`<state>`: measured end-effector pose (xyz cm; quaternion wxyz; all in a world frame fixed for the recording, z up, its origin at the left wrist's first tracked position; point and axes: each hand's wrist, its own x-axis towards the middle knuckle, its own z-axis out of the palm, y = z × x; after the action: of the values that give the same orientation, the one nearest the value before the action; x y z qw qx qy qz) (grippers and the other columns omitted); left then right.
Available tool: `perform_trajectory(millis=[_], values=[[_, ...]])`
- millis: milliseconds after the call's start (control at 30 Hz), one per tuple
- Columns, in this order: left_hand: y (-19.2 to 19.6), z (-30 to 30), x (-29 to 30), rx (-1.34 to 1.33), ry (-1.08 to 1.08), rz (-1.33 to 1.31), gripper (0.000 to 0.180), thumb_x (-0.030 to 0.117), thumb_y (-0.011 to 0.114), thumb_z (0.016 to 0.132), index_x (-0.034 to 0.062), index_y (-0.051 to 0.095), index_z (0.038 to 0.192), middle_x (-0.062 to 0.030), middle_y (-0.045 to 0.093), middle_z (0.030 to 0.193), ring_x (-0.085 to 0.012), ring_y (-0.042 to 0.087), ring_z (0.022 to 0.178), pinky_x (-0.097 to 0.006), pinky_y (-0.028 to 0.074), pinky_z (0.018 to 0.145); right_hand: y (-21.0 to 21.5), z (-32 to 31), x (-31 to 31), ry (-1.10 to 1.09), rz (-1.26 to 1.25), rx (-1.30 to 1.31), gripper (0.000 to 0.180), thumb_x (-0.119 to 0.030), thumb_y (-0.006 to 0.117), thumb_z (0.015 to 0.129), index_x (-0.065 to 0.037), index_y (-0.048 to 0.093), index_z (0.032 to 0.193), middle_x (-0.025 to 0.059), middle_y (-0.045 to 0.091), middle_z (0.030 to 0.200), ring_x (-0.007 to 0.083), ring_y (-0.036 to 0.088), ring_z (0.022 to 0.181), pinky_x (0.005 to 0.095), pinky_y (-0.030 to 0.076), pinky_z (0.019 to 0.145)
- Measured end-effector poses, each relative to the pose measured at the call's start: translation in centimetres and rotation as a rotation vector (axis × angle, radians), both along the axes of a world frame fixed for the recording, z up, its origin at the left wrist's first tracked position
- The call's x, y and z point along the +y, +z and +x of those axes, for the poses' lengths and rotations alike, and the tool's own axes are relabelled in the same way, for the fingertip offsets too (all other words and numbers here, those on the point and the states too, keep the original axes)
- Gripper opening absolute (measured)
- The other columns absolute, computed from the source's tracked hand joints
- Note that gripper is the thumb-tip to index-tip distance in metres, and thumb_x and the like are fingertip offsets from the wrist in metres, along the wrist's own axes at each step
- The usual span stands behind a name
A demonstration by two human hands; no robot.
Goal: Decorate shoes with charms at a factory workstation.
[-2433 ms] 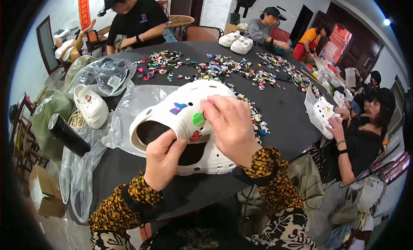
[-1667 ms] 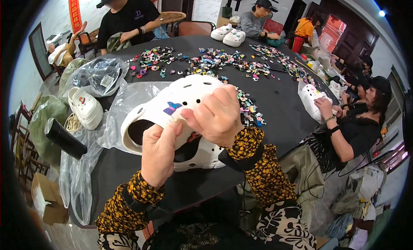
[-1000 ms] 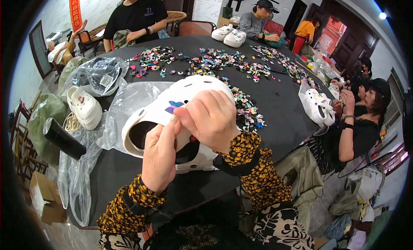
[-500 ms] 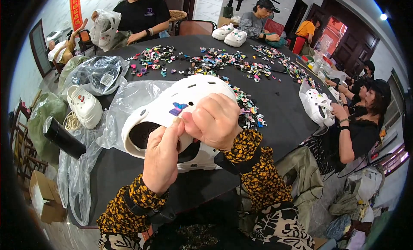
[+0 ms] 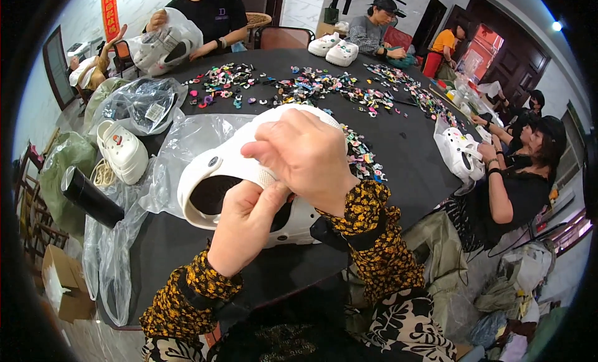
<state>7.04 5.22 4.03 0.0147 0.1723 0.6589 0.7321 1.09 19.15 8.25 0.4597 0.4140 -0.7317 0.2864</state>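
A white clog [image 5: 240, 138] lies on its side of the table in front of me, with a grey rivet at its strap and a dark inside. My left hand [image 5: 246, 222] is closed on the edge of its opening, fingertips tucked inside and thumb on the outside. Curled over the clog's upper is my right hand [image 5: 305, 156], its fingers bent close to the left thumb; whatever they pinch is hidden. Under my hands another white clog [image 5: 302, 228] shows in part.
Heaps of small colourful shoe charms [image 5: 317, 88] spread across the black table [image 5: 398, 156]. At left are a white clog with a charm [image 5: 121, 151], a black bottle [image 5: 92, 197] and clear plastic bags [image 5: 134, 107]. A co-worker at right handles white clogs [image 5: 460, 151]; others sit around.
The left hand has shifted right, its fingers going into the clog's opening. My right hand has risen and tipped over the upper, covering the blue and purple butterfly charm seen before.
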Motion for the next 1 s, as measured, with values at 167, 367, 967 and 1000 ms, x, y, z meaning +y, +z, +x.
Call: perform_trajectory(millis=[167, 367, 967, 1000], values=[[0.2, 0.2, 0.3, 0.043, -0.044, -0.044, 0.020, 0.013, 0.055, 0.095, -0.0053, 0.061, 0.090, 0.0015, 0.056, 0.071, -0.0055, 0.046, 0.067, -0.024, 0.040, 0.059, -0.1, 0.1, 0.4, -0.014, 0.102, 0.043, 0.023, -0.021, 0.079, 0.068, -0.008, 0.061, 0.074, 0.0059, 0.060, 0.077, 0.0245, 0.062, 0.069, 0.0336, 0.050, 0.057], [0.4, 0.5, 0.2, 0.073, -0.060, -0.098, 0.020, 0.011, 0.056, 0.094, -0.0047, 0.057, 0.081, 0.0014, 0.051, 0.064, -0.0066, 0.043, 0.060, -0.026, 0.036, 0.052, -0.8, -0.1, 0.5, 0.031, 0.034, 0.140, 0.029, -0.024, 0.082, 0.065, -0.008, 0.058, 0.071, 0.0049, 0.058, 0.073, 0.0233, 0.060, 0.065, 0.0327, 0.048, 0.054], [-0.5, 0.2, 0.3, 0.018, -0.076, -0.054, 0.016, 0.005, 0.055, 0.090, -0.0023, 0.061, 0.077, 0.0058, 0.052, 0.067, -0.0026, 0.041, 0.060, -0.022, 0.030, 0.052, -1.2, -0.1, 0.2, -0.002, -0.005, 0.319, 0.031, -0.016, 0.079, 0.068, -0.008, 0.049, 0.062, 0.0041, 0.045, 0.063, 0.0224, 0.050, 0.054, 0.0342, 0.041, 0.045], [-0.3, 0.2, 0.5, 0.027, -0.061, -0.055, 0.018, 0.006, 0.054, 0.090, -0.0041, 0.059, 0.076, 0.0040, 0.051, 0.064, -0.0037, 0.041, 0.059, -0.023, 0.032, 0.051, -1.0, 0.0, 0.3, -0.005, -0.004, 0.319, 0.031, -0.016, 0.079, 0.068, -0.008, 0.049, 0.062, 0.0041, 0.045, 0.063, 0.0224, 0.050, 0.054, 0.0342, 0.041, 0.045]])
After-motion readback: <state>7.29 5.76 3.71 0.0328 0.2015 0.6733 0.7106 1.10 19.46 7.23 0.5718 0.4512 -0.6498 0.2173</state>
